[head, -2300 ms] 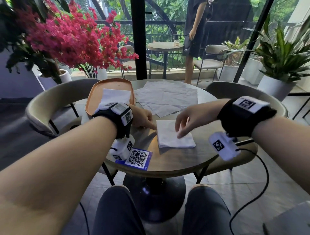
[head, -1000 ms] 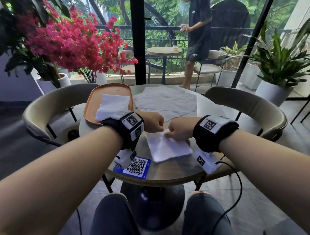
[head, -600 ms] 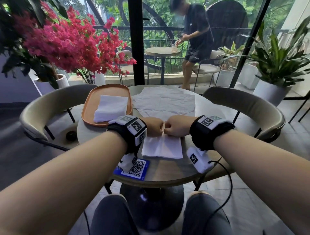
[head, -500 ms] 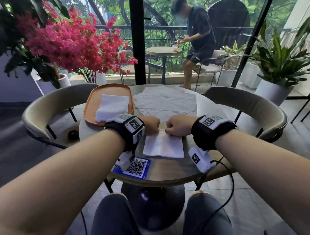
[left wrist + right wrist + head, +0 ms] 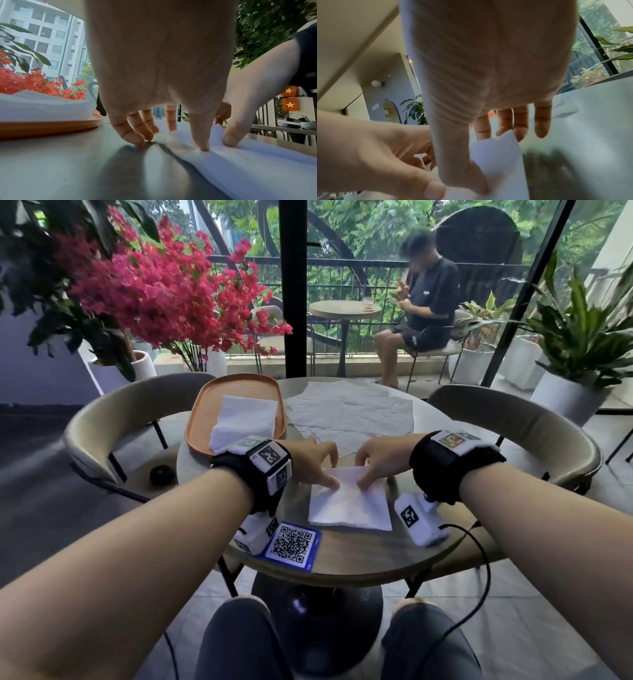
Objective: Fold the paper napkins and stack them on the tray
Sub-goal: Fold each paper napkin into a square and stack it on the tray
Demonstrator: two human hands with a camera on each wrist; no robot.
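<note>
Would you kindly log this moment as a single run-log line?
step: creasing napkin on table | left hand: thumb pressing | right hand: thumb pressing | tray: folded stack

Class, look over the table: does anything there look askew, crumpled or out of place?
Mostly tidy. The unfolded napkins at the table's far side lie wrinkled and overlapping unevenly. The stack on the tray sits slightly skewed. The napkin under both thumbs lies flat.
</note>
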